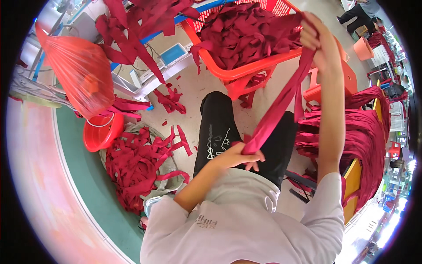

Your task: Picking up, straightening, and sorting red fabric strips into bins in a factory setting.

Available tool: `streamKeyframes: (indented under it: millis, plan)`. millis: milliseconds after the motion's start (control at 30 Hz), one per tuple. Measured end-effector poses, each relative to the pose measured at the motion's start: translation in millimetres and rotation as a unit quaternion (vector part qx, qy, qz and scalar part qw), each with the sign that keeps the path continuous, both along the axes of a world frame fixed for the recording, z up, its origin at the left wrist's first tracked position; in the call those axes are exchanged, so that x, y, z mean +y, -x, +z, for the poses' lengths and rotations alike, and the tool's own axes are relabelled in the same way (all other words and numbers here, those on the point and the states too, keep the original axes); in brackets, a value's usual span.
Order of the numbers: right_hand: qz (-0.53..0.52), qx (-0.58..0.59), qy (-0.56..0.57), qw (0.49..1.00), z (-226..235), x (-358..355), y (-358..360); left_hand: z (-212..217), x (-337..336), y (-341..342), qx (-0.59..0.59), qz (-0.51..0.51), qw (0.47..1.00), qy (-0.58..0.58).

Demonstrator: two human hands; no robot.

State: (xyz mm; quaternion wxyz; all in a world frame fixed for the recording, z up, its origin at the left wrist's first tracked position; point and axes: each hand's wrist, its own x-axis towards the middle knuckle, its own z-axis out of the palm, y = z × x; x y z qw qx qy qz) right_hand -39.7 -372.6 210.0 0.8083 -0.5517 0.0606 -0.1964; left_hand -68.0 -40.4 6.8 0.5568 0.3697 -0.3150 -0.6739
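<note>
A long dark-red fabric strip (278, 116) stretches diagonally in front of me. Down at my lap, my left hand (239, 157) is closed round its lower end. Far up on the right, the fingers of my right hand (317, 42) wrap its upper part, slightly blurred by motion. A loose length hangs beside the taut one below that hand. Just left of my right hand stands a red plastic basket (233, 75), heaped with tangled strips (246, 35) of the same cloth. The strip's upper part runs over the basket's right rim, and I cannot tell whether it joins the heap.
Red strips fill a pale sack (169, 169) at left, near a red bucket (99, 136) and a hanging red plastic bag (81, 70). A worktable (162, 66) carries more strips. Rightward, layered red cloth (343, 136) hangs over a yellow-edged rack, beside a red stool (347, 79).
</note>
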Motion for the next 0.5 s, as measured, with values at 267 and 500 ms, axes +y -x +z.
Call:
streamKeyframes:
  millis: [267, 500]
  plan:
    - [0.369, -0.1, -0.37, 0.847, 70, -88, -80, 67, 54, -114, -0.035, 0.243, 0.967, -0.068]
    - [-0.095, 0.236, 0.177, 0.951, -57, -178, -74, 91, -2, -163, 0.004, 0.44, 0.898, -0.013]
